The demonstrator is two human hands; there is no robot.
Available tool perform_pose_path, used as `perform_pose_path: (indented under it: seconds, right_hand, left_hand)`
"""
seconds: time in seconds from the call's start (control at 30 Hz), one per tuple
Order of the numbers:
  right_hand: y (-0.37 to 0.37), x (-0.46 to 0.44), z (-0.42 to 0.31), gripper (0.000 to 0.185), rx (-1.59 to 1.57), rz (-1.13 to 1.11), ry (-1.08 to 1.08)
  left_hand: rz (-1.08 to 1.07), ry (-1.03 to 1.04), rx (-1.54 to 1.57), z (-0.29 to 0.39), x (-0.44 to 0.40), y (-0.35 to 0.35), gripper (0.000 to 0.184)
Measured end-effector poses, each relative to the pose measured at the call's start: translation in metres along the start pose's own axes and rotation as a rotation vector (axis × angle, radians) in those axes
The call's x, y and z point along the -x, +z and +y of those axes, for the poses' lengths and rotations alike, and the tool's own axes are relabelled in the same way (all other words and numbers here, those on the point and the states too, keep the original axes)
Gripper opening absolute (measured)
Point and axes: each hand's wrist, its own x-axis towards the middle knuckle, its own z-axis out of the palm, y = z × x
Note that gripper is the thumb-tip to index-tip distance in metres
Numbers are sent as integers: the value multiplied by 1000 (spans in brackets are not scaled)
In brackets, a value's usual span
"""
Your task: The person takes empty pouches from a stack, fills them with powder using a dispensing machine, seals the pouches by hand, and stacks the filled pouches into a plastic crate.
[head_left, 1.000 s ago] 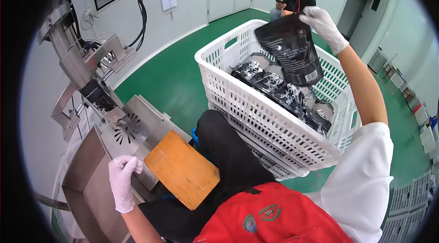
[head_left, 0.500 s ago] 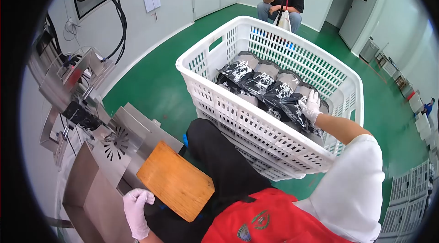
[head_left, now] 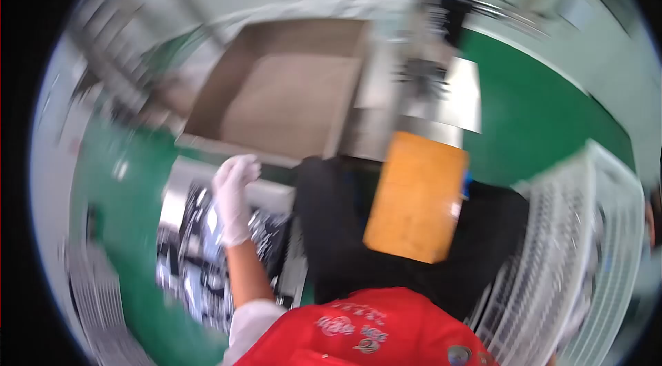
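My left hand (head_left: 236, 190), in a white glove, hangs over the near edge of a low white crate (head_left: 276, 194). Its fingers are curled together, and I see nothing in them. Below the hand and forearm, shiny black-and-clear packages (head_left: 207, 262) fill the crate. My right hand is out of sight at the lower right. A wooden board (head_left: 417, 200) lies between my knees, at the edge of the metal machine. Left of the board, in front of me, is a shallow metal tray (head_left: 296, 104) with raised walls.
A tall white slatted crate (head_left: 552, 256) stands close on my right, its contents mostly hidden. Blurred machine parts (head_left: 424, 76) rise beyond the board. More stacked crates (head_left: 103, 297) stand at the far left on the green floor (head_left: 545, 111).
My view has swung left, away from the crate of packages where my right hand rested. The metal tray and the left crate now show. My left hand has moved from beside the board to over that crate.
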Motion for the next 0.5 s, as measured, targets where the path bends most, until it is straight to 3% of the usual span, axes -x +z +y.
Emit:
perform_pose_path:
  seconds: [0.1,0.13,0.17,0.23,0.3,0.33,0.37,0.4,0.43,0.5]
  right_hand:
    - [58,-145,-93,58,-231,-78,-295]
    - [62,-174,-128,62,-290,-88,-357]
    - [58,-196,-162,65,-343,-88,-410]
    - [28,-198,-222,72,-439,-66,-497]
    - [-21,-188,-304,80,-516,-33,-556]
    - [-55,-175,-349,84,-549,-12,-578]
    - [-94,-154,-397,88,-582,13,-597]
    - [-96,-147,-410,88,-589,10,-609]
    - [-92,-138,-430,77,-515,-45,-844]
    - [-75,-122,-485,57,-350,-139,-1305]
  left_hand:
    - [276,208,-931,-78,0,-78,28]
    - [235,60,-1111,-75,18,-79,39]
    - [175,-94,-1269,-74,37,-71,53]
    - [131,-26,-1525,-126,97,-90,79]
    - [28,-126,-1457,-160,122,-95,88]
    - [21,-59,-1448,-167,128,-96,80]
    - [89,139,-1368,-183,130,-103,60]
    - [84,123,-1236,-166,126,-101,44]
    - [79,110,-1100,-151,123,-95,30]
    - [117,166,-1131,-161,122,-97,21]
